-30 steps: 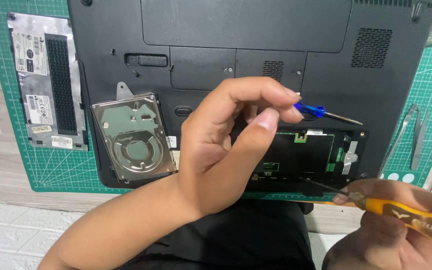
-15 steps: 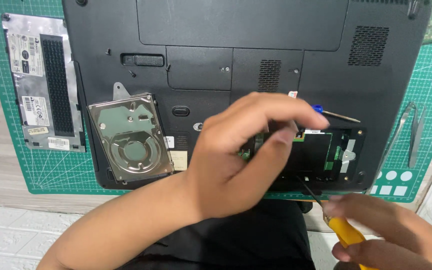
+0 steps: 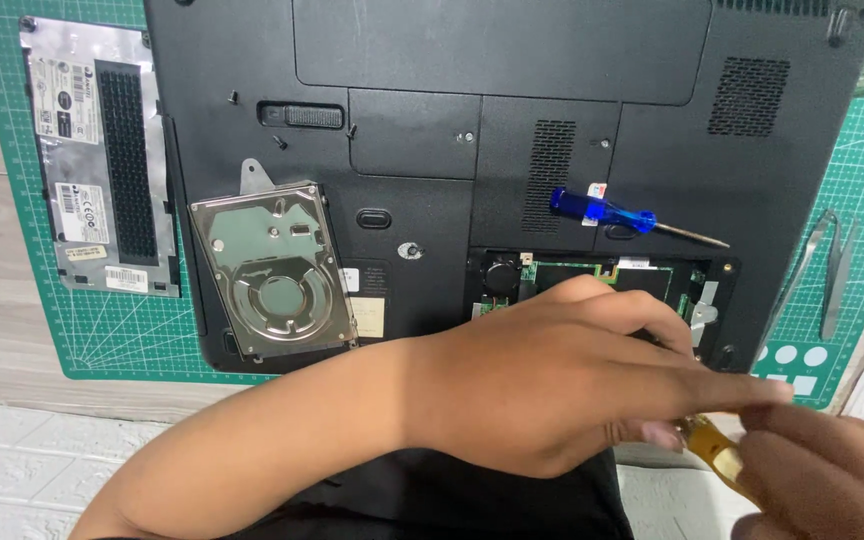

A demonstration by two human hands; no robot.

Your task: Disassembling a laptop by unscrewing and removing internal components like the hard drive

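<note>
Green cutting mat point(image 3: 102, 340) is lying under the black upturned laptop point(image 3: 512, 120), whose open bay point(image 3: 602, 280) is showing circuitry. Silver hard drive point(image 3: 277, 270) is resting just left of it. Left hand point(image 3: 552, 390) is reaching across, fingers together, touching the yellow screwdriver point(image 3: 717, 455) that the right hand point(image 3: 822, 470) is gripping. Blue screwdriver point(image 3: 607, 212) is lying on the laptop.

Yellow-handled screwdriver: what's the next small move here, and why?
Probably pass it fully into one hand. The left hand and right hand both pinch the yellow-handled screwdriver at the laptop's front edge, beside the open compartment, so neither hand is free and the tip is hidden. One grip would free it for the bay.
</note>
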